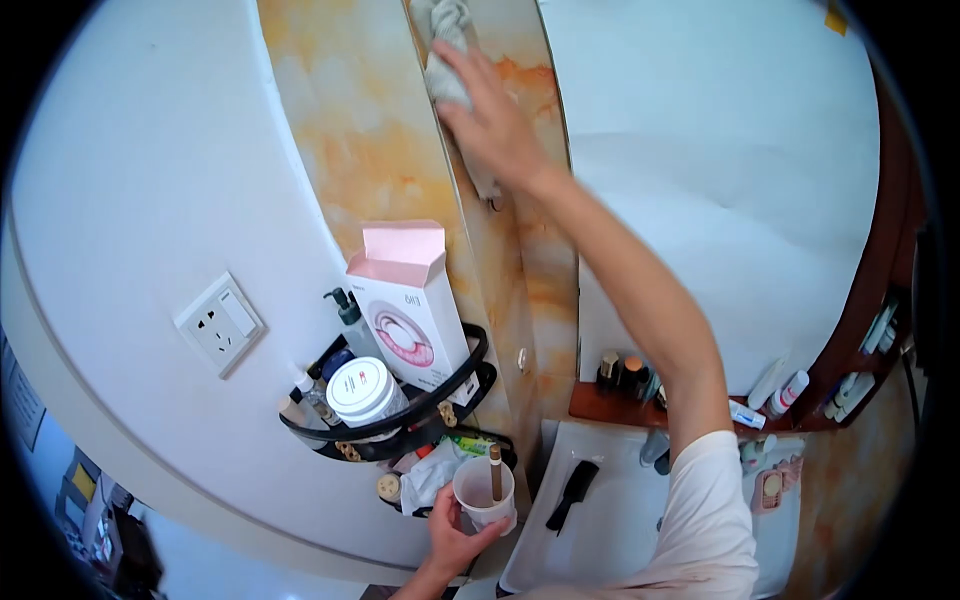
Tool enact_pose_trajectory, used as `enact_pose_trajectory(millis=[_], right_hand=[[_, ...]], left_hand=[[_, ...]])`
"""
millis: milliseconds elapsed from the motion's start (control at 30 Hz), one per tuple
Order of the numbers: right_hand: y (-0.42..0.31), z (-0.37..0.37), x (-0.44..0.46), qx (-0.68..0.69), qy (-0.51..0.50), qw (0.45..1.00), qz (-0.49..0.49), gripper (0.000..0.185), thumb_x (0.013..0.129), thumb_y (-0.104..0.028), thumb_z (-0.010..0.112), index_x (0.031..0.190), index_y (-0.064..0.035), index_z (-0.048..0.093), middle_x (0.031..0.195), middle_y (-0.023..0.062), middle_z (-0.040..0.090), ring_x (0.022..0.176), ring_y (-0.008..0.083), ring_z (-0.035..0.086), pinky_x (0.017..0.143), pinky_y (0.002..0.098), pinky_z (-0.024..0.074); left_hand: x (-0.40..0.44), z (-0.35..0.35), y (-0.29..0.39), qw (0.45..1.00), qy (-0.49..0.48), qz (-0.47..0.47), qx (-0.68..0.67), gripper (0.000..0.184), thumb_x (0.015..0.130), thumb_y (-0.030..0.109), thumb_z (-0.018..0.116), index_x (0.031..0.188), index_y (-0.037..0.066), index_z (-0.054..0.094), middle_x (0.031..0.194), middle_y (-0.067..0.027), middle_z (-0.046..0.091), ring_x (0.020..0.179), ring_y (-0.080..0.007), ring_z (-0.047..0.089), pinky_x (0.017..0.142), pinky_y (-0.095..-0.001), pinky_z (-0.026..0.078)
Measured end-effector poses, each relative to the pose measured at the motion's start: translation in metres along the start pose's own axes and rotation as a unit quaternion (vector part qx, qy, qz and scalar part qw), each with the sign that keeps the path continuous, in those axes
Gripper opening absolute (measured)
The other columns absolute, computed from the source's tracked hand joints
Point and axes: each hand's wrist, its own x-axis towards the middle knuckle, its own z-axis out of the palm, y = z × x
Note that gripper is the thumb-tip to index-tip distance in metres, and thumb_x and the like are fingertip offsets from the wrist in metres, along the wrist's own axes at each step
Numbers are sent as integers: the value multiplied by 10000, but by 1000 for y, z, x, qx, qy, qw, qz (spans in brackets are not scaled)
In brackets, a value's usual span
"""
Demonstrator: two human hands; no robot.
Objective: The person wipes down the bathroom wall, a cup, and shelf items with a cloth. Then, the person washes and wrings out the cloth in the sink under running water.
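My left hand [462, 545] is wrapped round a pale, translucent cup [487, 515] at the lower middle. A brown stick-like handle [496, 472] stands up inside the cup; its lower end is hidden. Higher up, my right hand [490, 120] reaches across to a light grey cloth [450, 85] against the marbled wall, with its thumb and fingers on the cloth. That hand is slightly blurred. The cloth's upper end looks twisted and its lower part hangs down along the tile edge, partly behind the hand.
Beside the cup, a black two-level corner rack [455, 385] holds a pink-and-white box [405, 315], a white jar [362, 390] and bottles. A black comb [573, 495] lies on the white sink [625, 470]. Toiletries stand on a brown shelf [590, 400] below the mirror [720, 200].
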Motion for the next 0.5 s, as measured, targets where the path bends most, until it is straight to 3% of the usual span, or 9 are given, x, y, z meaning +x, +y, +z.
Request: enact_pose_trajectory(millis=[33,133,333,433,500], right_hand=[[-6,7,-4,-21,24,999,-36,513,800,-96,524,1302,-82,417,1318,190,421,1156,350,451,969,379,367],[0,14,7,50,25,998,5,523,821,-100,515,1322,-65,371,1339,214,367,1198,378,398,990,399,341],[38,18,115,3,97,993,-62,399,835,-104,489,1228,-42,463,1237,228,461,1131,394,455,947,414,380],[129,21,147,2,57,998,34,450,861,-237,536,1295,-137,473,1356,236,384,1273,363,343,1061,398,278],[113,19,133,-30,80,996,32,389,847,-154,497,1226,-65,482,1252,235,451,1158,383,434,970,412,356]], left_hand=[[2,1,4,1000,0,-2,-1,755,629,90,827,1231,-23,385,1160,-124,518,1069,-195,531,950,-341,408],[10,1,8,1000,-6,7,1,772,627,96,832,1240,-25,378,1170,-126,513,1075,-196,530,951,-339,410],[36,6,23,1000,-15,16,-9,798,623,99,838,1253,-34,366,1189,-132,498,1090,-199,523,962,-341,406],[48,6,25,999,-20,21,-26,805,621,101,839,1255,-38,363,1194,-135,493,1099,-200,517,969,-343,402],[50,5,25,999,-19,20,-28,807,622,104,839,1256,-41,361,1192,-136,494,1105,-201,512,974,-344,398]])
